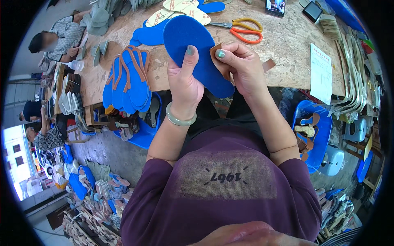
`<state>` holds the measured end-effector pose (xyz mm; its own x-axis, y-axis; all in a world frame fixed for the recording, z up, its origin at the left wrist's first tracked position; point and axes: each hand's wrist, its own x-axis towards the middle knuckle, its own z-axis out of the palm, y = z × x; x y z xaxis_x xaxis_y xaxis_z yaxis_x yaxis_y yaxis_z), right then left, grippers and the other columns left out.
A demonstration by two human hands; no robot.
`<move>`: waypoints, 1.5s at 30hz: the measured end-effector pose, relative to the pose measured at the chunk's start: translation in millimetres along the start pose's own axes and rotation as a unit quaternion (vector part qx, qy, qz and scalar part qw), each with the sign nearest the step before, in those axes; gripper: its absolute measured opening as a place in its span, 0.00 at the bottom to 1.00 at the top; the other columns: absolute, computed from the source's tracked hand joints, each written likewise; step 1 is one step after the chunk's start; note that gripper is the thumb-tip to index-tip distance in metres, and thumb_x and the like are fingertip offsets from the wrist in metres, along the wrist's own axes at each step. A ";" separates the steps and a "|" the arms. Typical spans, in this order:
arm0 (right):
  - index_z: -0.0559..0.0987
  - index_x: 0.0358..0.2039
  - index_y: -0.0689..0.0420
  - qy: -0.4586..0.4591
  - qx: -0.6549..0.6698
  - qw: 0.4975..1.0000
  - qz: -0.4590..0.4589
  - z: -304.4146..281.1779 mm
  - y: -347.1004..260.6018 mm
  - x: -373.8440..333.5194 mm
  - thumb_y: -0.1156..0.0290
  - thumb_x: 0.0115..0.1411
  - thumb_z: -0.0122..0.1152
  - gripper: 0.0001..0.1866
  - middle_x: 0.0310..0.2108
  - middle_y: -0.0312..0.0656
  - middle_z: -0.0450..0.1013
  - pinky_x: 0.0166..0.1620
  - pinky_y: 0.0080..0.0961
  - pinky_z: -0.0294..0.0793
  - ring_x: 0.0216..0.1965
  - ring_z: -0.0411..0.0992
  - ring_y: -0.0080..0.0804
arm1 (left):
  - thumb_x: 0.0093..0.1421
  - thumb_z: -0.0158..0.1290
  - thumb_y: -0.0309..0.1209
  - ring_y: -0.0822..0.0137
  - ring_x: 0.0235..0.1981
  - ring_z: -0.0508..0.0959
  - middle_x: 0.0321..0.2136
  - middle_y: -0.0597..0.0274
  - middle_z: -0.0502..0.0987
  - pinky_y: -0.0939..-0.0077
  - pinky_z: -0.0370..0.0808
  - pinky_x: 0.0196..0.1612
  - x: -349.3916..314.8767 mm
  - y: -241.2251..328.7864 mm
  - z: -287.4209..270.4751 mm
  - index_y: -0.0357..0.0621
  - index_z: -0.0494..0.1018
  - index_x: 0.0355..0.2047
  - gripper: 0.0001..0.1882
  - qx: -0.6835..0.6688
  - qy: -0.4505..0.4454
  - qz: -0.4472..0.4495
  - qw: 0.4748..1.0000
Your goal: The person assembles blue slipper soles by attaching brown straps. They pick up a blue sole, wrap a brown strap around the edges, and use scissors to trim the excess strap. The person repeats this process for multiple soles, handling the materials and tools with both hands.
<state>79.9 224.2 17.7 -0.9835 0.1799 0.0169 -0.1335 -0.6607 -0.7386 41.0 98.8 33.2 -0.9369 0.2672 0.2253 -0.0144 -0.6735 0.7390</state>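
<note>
My left hand (184,84) holds a blue shoe insole (186,35) upright above the table's near edge, its thumb lying across the blue face. At the insole's right edge my right hand (249,76) pinches a brown strip (215,52) between thumb and fingers, and the strip touches that edge. Past the right hand's knuckles shows another piece of brown strip (269,65); whether it is the same strip is hidden. To the left, several blue insoles with brown straps (133,88) lie overlapping at the table edge. Behind the held insole are more blue insoles (154,36) and cream, printed pieces (186,9).
Scissors (230,25) with orange and yellow handles lie beyond my right hand, below a phone (275,7). A paper sheet (321,74) hangs over the wooden table's (287,53) edge. Blue bins (314,153) stand below. A co-worker (61,39) sits at the far left.
</note>
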 end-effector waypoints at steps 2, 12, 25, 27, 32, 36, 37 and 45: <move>0.78 0.32 0.62 -0.011 -0.002 1.000 0.004 -0.2 -1.5 -0.3 0.76 0.54 0.64 0.06 0.30 0.38 0.76 0.32 0.14 0.75 0.30 0.74 0.20 | 0.62 0.52 0.29 0.73 0.38 0.76 0.37 0.65 0.76 0.77 0.73 0.43 -1.0 0.5 0.6 0.45 0.71 0.42 0.09 -0.007 -0.002 0.001 1.000; 0.81 0.31 0.64 -0.085 -0.316 0.936 -0.133 -7.1 -15.0 3.9 0.75 0.54 0.64 0.06 0.30 0.33 0.74 0.37 0.14 0.70 0.32 0.71 0.20 | 0.61 0.54 0.29 0.76 0.38 0.75 0.38 0.66 0.76 0.81 0.72 0.43 -4.7 8.8 -0.9 0.41 0.71 0.44 0.11 0.138 -0.042 0.039 0.989; 0.79 0.43 0.62 0.033 -0.182 0.981 -0.064 3.4 26.1 -6.8 0.69 0.60 0.59 0.13 0.33 0.35 0.77 0.37 0.14 0.72 0.33 0.73 0.16 | 0.66 0.42 0.44 0.61 0.49 0.72 0.47 0.49 0.71 0.66 0.70 0.52 2.7 -3.0 -19.8 0.36 0.63 0.53 0.24 0.035 -0.070 -0.060 0.995; 0.80 0.42 0.62 0.030 -0.194 0.979 -0.054 -2.3 24.9 -10.4 0.70 0.59 0.59 0.13 0.34 0.36 0.78 0.40 0.15 0.73 0.35 0.73 0.17 | 0.66 0.43 0.43 0.61 0.47 0.73 0.44 0.50 0.73 0.65 0.71 0.51 4.0 0.4 -20.5 0.36 0.64 0.53 0.23 0.034 -0.083 -0.048 0.995; 0.81 0.39 0.61 -0.022 -0.274 0.959 -0.067 -1.3 17.2 -13.4 0.71 0.57 0.62 0.11 0.33 0.37 0.78 0.39 0.16 0.73 0.34 0.73 0.18 | 0.66 0.45 0.41 0.63 0.40 0.75 0.36 0.53 0.74 0.65 0.72 0.48 -0.2 7.6 -19.4 0.36 0.65 0.52 0.22 0.012 -0.059 -0.039 0.997; 0.83 0.37 0.58 -0.053 -0.282 0.956 -0.058 -2.0 15.4 -14.5 0.70 0.56 0.63 0.09 0.30 0.36 0.78 0.35 0.15 0.72 0.30 0.72 0.17 | 0.65 0.46 0.42 0.65 0.36 0.75 0.34 0.55 0.74 0.68 0.73 0.45 -1.4 11.3 -14.9 0.35 0.65 0.51 0.23 0.026 -0.060 -0.010 0.998; 0.83 0.37 0.58 -0.060 -0.281 0.956 -0.061 -2.5 15.5 -13.4 0.70 0.56 0.63 0.09 0.29 0.36 0.77 0.35 0.15 0.71 0.29 0.72 0.17 | 0.65 0.47 0.42 0.65 0.36 0.76 0.33 0.56 0.74 0.68 0.73 0.44 -1.9 12.0 -13.2 0.34 0.65 0.51 0.23 0.029 -0.060 -0.008 0.998; 0.82 0.38 0.58 -0.088 -0.416 0.895 -0.135 4.2 5.2 -4.9 0.68 0.55 0.63 0.12 0.28 0.36 0.77 0.34 0.17 0.72 0.28 0.72 0.16 | 0.63 0.51 0.38 0.63 0.44 0.75 0.42 0.51 0.74 0.67 0.70 0.51 -12.0 -2.4 -7.2 0.35 0.67 0.47 0.19 0.010 -0.032 -0.027 0.999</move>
<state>83.5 216.9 16.6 -0.9429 0.0851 0.3221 -0.3041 0.1749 -0.9364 49.8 92.2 24.2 -0.9104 0.3468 0.2254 -0.0562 -0.6436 0.7633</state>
